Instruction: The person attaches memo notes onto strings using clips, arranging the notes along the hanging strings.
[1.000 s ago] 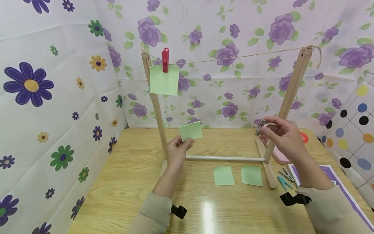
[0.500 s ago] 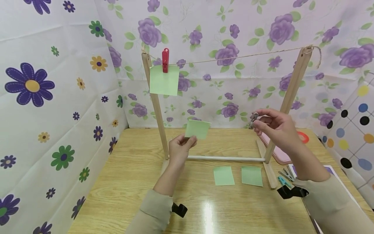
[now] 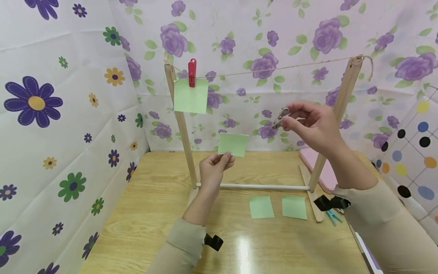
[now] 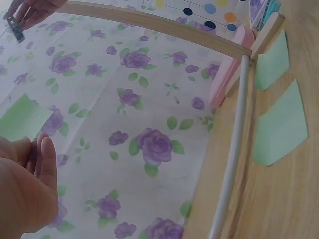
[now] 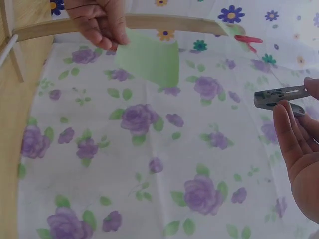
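My left hand [image 3: 213, 171] pinches the lower edge of a green sticky note [image 3: 233, 144] between thumb and fingers, holding it up in front of the back cloth. Higher and to the right, my right hand [image 3: 313, 125] grips a grey clothespin [image 3: 281, 117] by its handle ends; in the right wrist view this clothespin [image 5: 281, 97] points away from the fingers. A twine line [image 3: 280, 68] runs above both hands between two wooden posts. From its left end hangs another green note [image 3: 190, 97], clipped by a red clothespin [image 3: 192, 73].
Two green notes [image 3: 261, 207] lie on the table [image 3: 150, 220] in front of the frame's white rod [image 3: 256, 187]. By the right wooden foot lies a blue clothespin [image 3: 333, 217]. Behind the right post [image 3: 343, 95] is a pink flat case [image 3: 328, 171].
My right hand has risen and moved left with the grey clothespin. My left hand has shifted slightly right and up, turning the note to face the view more squarely.
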